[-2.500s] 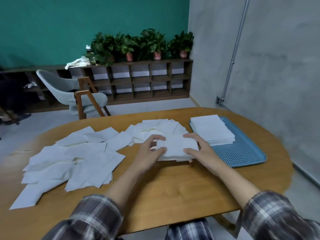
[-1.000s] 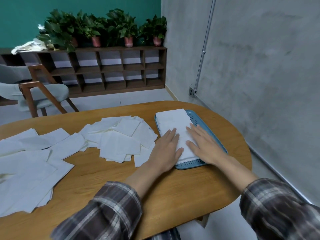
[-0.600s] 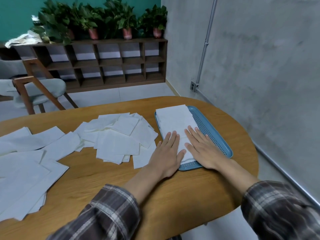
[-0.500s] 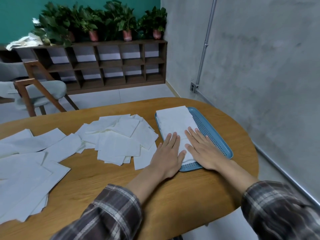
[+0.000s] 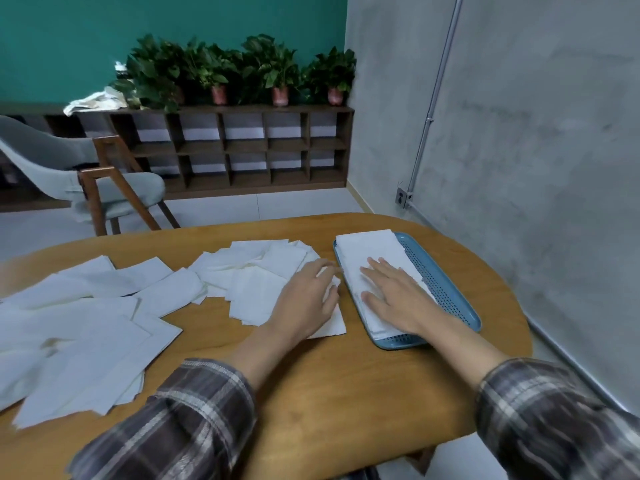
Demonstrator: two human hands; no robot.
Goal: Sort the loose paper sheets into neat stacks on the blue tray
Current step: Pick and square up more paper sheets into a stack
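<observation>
While right hand [image 5: 394, 296] lies flat, fingers spread, on the stack [image 5: 367, 247] in the blue tray [image 5: 450, 299], left hand [image 5: 308, 299] rests relaxed on loose sheets [image 5: 249, 271] beside it.
Sheets look thin, limp, slippery: probably best slid flat, then pinched at an edge; more litter the desk [image 5: 346, 393].

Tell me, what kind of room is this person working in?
Most likely an office or meeting room. There is a big oval wooden table, a long low shelf of open cubbyholes against the green wall, a row of potted plants on top of it, and a padded chair nearby.
</observation>
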